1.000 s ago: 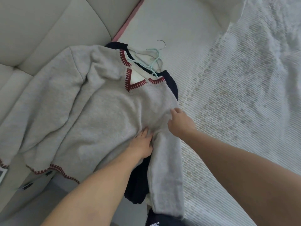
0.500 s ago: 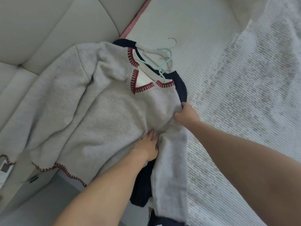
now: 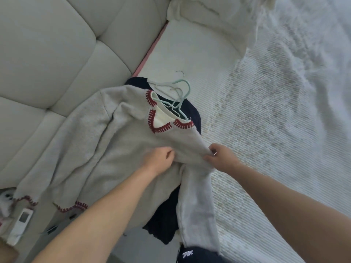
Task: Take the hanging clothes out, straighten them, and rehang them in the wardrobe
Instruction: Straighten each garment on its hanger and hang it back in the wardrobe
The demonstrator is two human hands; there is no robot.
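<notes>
Grey knit, soft and slack, the sweater [image 3: 121, 149] lies spread on the bed [image 3: 256, 130] over a dark navy garment [image 3: 165, 223], with thin mint hangers [image 3: 178, 95] poking from its red-stitched V-neck. The clothes are evidently out of the wardrobe, and straightening is under way; rehanging is not yet done. The left hand [image 3: 158, 158] has its fingers curled into the fabric near the armpit, and the right hand [image 3: 221, 157] pinches the shoulder seam where the sleeve hangs off the mattress edge. The bedcover is ribbed white; a padded, leather-like headboard [image 3: 57, 54] rises beside it.
</notes>
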